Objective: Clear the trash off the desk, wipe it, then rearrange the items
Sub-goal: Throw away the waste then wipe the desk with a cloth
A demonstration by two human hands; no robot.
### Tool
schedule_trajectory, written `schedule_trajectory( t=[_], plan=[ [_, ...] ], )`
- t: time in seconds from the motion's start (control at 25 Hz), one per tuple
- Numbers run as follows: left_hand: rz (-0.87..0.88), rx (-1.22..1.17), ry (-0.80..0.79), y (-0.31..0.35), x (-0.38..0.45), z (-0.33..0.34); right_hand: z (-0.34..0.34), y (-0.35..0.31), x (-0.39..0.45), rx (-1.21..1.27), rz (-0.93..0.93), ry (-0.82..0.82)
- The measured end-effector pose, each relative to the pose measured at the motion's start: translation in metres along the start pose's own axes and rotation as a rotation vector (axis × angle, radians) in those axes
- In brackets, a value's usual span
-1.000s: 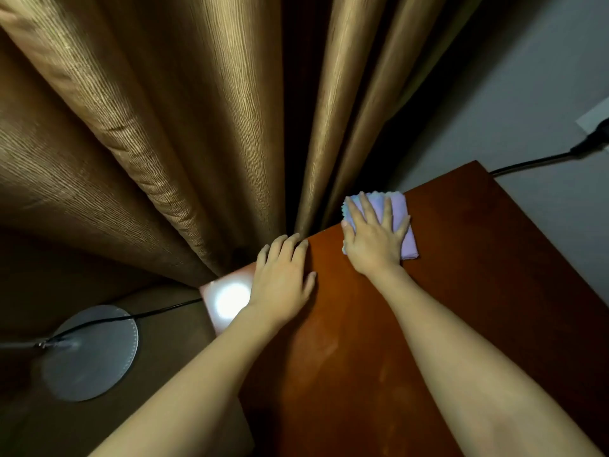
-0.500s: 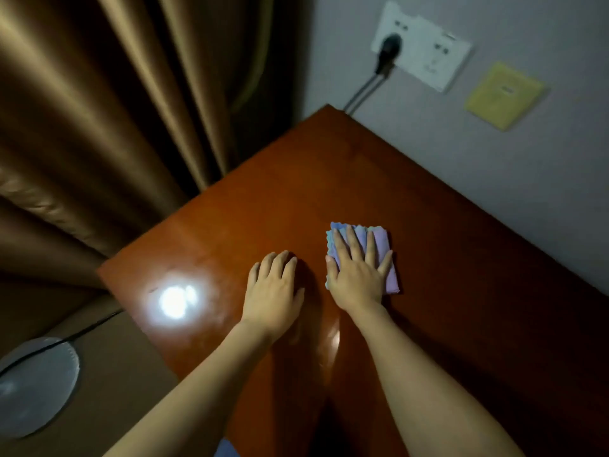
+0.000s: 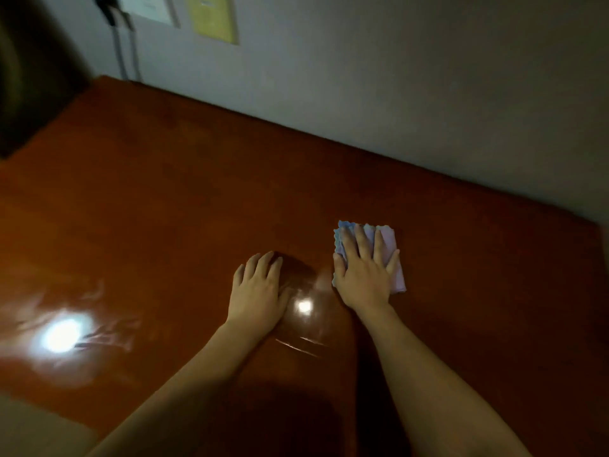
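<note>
A glossy reddish-brown desk (image 3: 164, 199) fills most of the head view. My right hand (image 3: 364, 272) lies flat with spread fingers on a small folded lilac and blue cloth (image 3: 390, 249), pressing it against the desk top right of centre. My left hand (image 3: 258, 291) rests palm down on the bare wood just left of it, fingers straight and holding nothing. Part of the cloth is hidden under my right palm.
A grey wall (image 3: 395, 94) runs along the desk's far edge. At the top left, a white socket plate (image 3: 148, 8) with a black plug and cable (image 3: 120, 51) sits beside a yellow plate (image 3: 214, 18). A dark curtain (image 3: 29, 77) hangs at the left. Lamp glare (image 3: 62, 334) shines on the wood.
The view has swung right, away from the curtain and the desk's left corner. Both hands and the cloth have slid rightwards along the desk, with my right hand still flat on the cloth.
</note>
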State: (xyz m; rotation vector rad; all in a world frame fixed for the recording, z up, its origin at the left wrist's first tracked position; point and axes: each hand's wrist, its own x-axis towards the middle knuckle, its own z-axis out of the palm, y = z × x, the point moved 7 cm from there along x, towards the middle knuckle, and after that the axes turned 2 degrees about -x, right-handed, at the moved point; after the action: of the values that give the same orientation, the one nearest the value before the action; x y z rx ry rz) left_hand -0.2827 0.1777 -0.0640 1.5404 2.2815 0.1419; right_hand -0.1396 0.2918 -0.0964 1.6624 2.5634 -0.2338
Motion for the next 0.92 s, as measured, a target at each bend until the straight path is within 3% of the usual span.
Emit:
schedule_trajectory(
  t=[0.24,0.48,0.68,0.92],
  plan=[
    [0.195,0.084,-0.039,0.165,-0.004,0.055,-0.003,0.195,-0.063,0.057,0.236,0.008],
    [0.384,0.092,-0.092,0.292,-0.019,0.1,-0.006,0.326,-0.112,0.08,0.389,0.008],
    [0.409,0.117,-0.112,0.323,-0.023,0.12,-0.007,0.378,-0.133,0.068,0.444,0.04],
    [0.408,0.07,-0.099,0.311,-0.025,0.114,-0.008,0.397,-0.151,0.085,0.506,0.023]
  ],
)
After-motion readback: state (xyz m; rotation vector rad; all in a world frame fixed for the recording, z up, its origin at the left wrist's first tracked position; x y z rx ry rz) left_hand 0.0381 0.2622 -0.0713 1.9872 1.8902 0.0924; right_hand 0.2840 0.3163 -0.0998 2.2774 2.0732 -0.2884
